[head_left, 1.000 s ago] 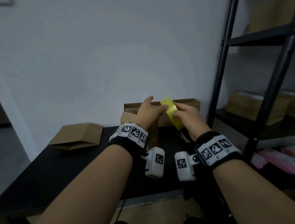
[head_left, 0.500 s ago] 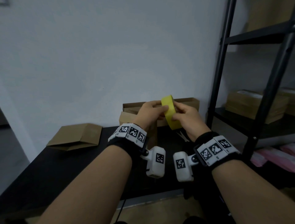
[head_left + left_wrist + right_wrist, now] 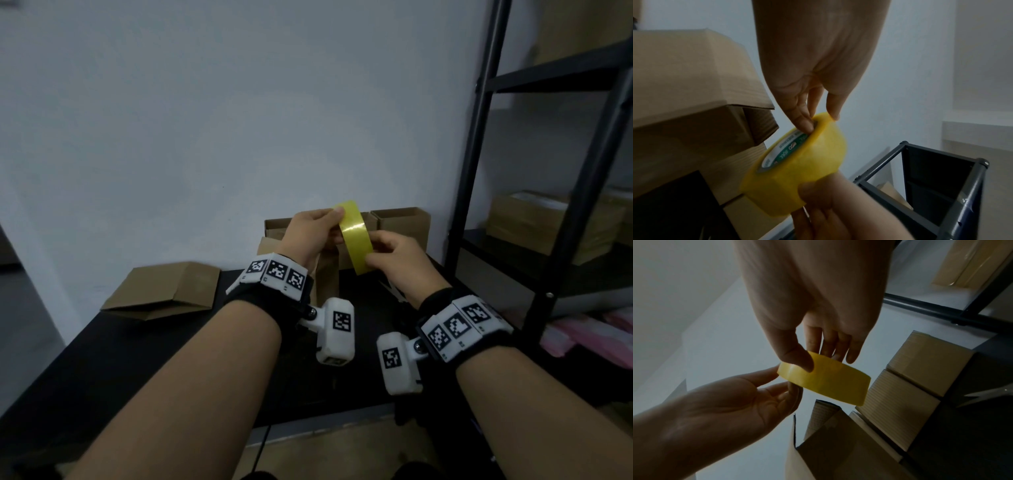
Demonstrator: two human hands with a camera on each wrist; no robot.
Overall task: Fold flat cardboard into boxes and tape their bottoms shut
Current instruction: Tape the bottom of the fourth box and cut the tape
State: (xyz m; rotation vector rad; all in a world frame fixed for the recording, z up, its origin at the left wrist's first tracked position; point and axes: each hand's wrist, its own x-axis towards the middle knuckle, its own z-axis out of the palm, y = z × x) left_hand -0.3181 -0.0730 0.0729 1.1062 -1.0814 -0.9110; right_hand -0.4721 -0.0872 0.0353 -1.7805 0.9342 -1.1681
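A yellow tape roll (image 3: 354,236) is held in the air between both hands, above an upright brown cardboard box (image 3: 327,274) on the black table (image 3: 137,359). My left hand (image 3: 313,233) pinches the roll's upper edge, thumb on the outside and a finger inside the core (image 3: 803,139). My right hand (image 3: 394,255) grips the roll's lower part (image 3: 826,379) with thumb and fingers curled round it. The box under the hands is mostly hidden by them.
A folded cardboard piece (image 3: 164,291) lies at the table's left. More cardboard boxes (image 3: 400,222) lean on the white wall behind. Scissors (image 3: 394,291) lie under my right wrist. A black metal shelf rack (image 3: 479,154) with cartons (image 3: 548,222) stands at the right.
Both hands have turned the tape roll and lifted it slightly. The left fingers have shifted up to the roll's top edge; the right hand grips lower down.
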